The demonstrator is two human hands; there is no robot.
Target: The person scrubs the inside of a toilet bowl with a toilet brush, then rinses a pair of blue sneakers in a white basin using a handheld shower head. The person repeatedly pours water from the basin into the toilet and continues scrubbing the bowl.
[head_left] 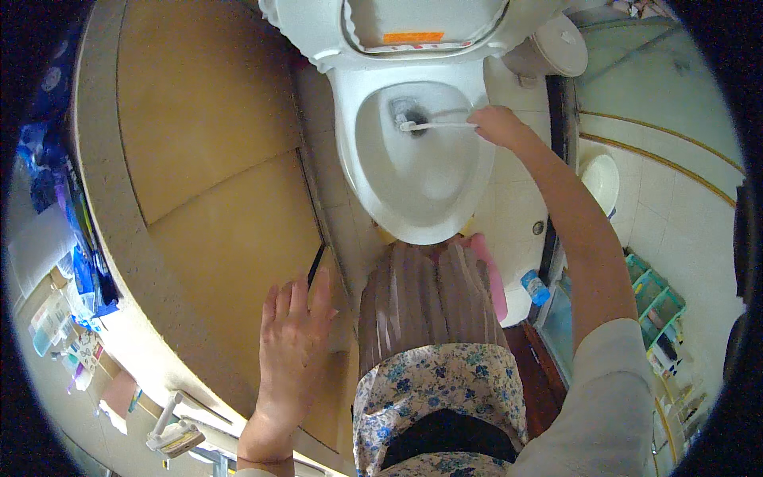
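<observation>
A white toilet bowl (pixel 358 171) stands in front of me, its lid (pixel 429 16) raised and bearing an orange label. My right hand (pixel 497 126) is closed around the handle of a white toilet brush (pixel 441 125) at the bowl's right rim. The brush lies roughly level across the bowl, with its head over the dark drain opening at the back left. My left hand (pixel 298 330) hangs free in front of the tan cabinet, fingers stretched out, palm down, touching nothing that I can see.
Tan cabinet doors (pixel 214 103) and a counter holding blue packages (pixel 87 270) line the left. On the right are a white lidded bin (pixel 560 46), a white basin (pixel 600 183), a blue-labelled container (pixel 535 288) on the floor and a green rack (pixel 656 298) of bottles.
</observation>
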